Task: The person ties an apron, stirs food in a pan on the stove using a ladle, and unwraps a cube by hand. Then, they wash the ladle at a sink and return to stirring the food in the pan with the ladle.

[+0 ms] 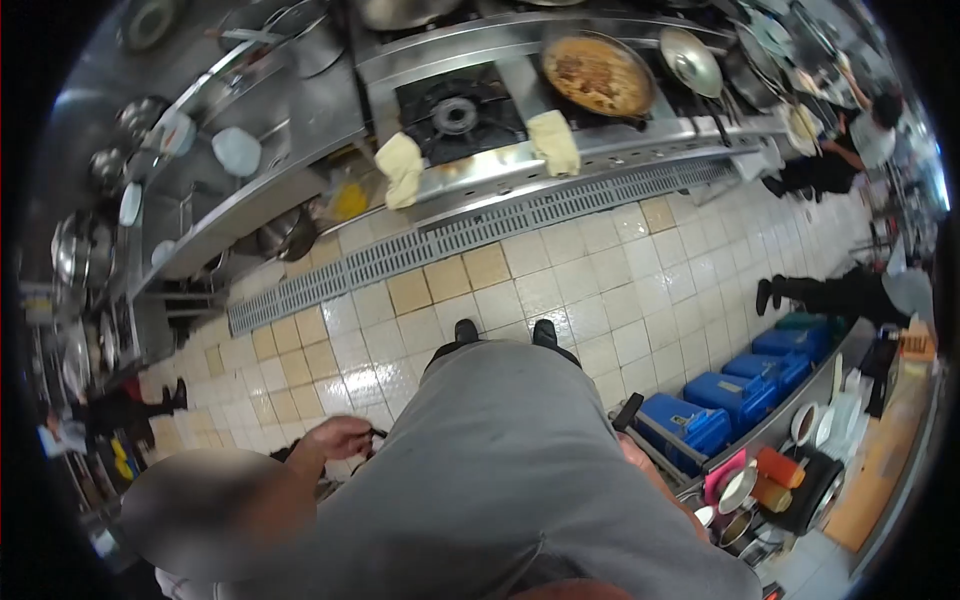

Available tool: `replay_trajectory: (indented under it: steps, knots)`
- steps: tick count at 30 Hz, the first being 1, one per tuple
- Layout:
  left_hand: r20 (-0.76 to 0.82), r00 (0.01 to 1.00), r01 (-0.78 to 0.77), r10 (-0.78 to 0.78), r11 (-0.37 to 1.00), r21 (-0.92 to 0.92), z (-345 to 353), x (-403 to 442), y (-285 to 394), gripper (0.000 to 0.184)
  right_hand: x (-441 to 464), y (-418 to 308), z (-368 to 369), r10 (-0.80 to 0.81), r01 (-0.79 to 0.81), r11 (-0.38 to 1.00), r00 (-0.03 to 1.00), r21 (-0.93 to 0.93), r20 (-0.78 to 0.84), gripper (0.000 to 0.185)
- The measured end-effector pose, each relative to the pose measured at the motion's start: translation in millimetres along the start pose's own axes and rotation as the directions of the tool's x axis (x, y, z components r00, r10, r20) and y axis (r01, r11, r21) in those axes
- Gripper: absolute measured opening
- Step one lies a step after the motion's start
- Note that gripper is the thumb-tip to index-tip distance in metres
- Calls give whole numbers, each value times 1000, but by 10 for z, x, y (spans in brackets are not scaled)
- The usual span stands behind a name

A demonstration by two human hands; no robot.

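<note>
Left of the burner (456, 116), well back: left hand (340, 437), fingers curled by a dark item (377, 434), grip unclear. Right of burner: wide pan (598, 76), food browned, seemingly well cooked; remaining work unclear. Right of burner, well back: right hand (638, 455), mostly hidden, finger state unclear, near black handle (628, 411).

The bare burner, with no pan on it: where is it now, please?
In the head view, the bare burner is near the top, slightly left of centre, between the two pale yellow cloths.
</note>
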State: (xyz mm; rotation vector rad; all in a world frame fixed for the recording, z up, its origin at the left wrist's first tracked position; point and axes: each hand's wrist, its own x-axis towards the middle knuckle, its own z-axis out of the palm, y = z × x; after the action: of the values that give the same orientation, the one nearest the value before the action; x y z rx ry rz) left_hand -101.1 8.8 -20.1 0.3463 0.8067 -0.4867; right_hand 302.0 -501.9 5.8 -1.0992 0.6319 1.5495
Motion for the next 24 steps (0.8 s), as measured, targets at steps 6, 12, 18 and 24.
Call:
replay_trajectory:
  steps: [6, 12, 18, 24]
  knots:
    - [60, 997, 41, -38, 998, -40, -307, -384, -296, 22, -241, -79, -4, -13, 18, 998, 996, 58, -90, 38]
    - [132, 895, -383, 425, 887, -257, -191, -444, -331, 14, -243, -276, 373, -43, 58, 997, 972, 56, -231, 35]
    - [42, 896, -434, 443, 891, -130, -233, -311, 130, 22, -115, -412, 830, -111, 125, 992, 943, 24, -314, 34]
    - [-162, 924, -346, 346, 938, 32, 489, -41, 737, 29, -36, -475, 1303, -190, 194, 981, 915, -25, -355, 33]
